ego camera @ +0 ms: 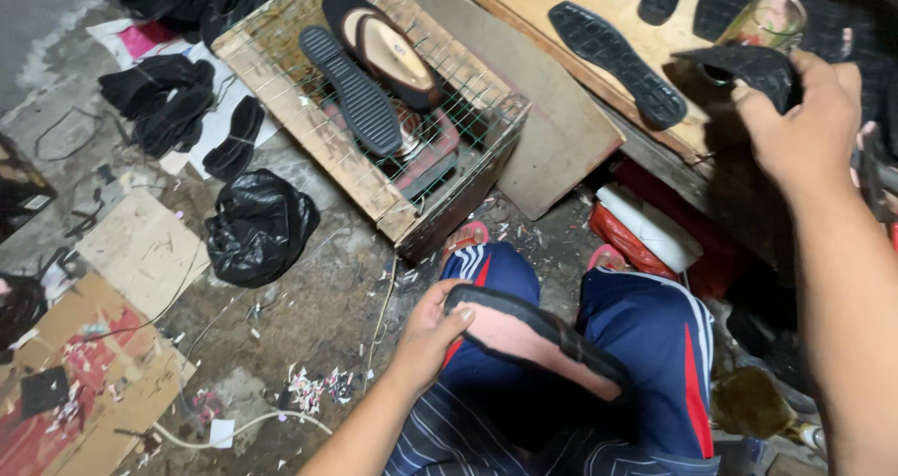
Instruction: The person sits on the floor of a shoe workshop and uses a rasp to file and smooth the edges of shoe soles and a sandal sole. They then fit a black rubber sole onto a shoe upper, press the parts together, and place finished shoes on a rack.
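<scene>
The sole (pixel 538 340) on the lap is pink with a black rim; the trousers (pixel 645 345) blue with red and white stripes; the bag (pixel 259 225) glossy black; the board (pixel 608 27) pale tan under black treaded soles (pixel 617 63).

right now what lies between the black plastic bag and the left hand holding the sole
Head view: only littered concrete floor lies between the black plastic bag and the left hand.

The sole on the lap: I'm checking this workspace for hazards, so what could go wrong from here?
The left hand alone steadies the pink-faced sole across the knees; it might slide to the littered floor. The right hand lifts a black sole right beside a glass jar on the board, which could get knocked over.
</scene>
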Demonstrator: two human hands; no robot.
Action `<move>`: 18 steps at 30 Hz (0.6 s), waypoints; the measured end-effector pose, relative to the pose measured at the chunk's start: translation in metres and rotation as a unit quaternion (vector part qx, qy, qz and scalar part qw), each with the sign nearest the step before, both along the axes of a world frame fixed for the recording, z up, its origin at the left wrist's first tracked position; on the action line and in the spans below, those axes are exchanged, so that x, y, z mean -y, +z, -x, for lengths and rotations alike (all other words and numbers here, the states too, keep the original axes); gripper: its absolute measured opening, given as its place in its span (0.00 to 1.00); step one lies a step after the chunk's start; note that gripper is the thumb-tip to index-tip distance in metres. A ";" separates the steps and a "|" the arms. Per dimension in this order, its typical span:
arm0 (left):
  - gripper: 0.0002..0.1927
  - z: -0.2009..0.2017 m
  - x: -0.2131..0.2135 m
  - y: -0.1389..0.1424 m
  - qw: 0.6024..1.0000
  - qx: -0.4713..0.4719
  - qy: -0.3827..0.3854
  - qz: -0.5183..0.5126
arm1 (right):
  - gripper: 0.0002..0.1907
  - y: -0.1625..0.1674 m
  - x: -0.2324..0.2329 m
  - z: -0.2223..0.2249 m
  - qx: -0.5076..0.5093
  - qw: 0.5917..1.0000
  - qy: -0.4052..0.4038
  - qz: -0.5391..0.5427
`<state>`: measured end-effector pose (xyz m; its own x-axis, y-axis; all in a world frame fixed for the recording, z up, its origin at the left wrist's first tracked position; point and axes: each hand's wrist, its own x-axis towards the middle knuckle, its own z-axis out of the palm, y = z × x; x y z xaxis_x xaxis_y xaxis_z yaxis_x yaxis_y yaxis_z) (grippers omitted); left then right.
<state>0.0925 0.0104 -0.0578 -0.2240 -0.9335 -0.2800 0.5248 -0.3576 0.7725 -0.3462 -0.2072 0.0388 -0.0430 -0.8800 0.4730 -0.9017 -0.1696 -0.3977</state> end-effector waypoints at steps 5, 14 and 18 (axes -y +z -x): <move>0.20 -0.012 -0.005 0.005 0.993 0.103 -0.052 0.040 | 0.35 0.006 -0.002 0.015 -0.123 0.986 -0.038 -0.108; 0.19 0.009 -0.009 0.004 0.993 0.102 0.023 0.051 | 0.28 -0.012 -0.017 0.013 -0.060 0.997 -0.024 -0.044; 0.18 0.017 -0.011 0.000 0.992 0.107 0.041 0.055 | 0.23 -0.005 -0.018 0.001 0.029 0.998 -0.050 -0.036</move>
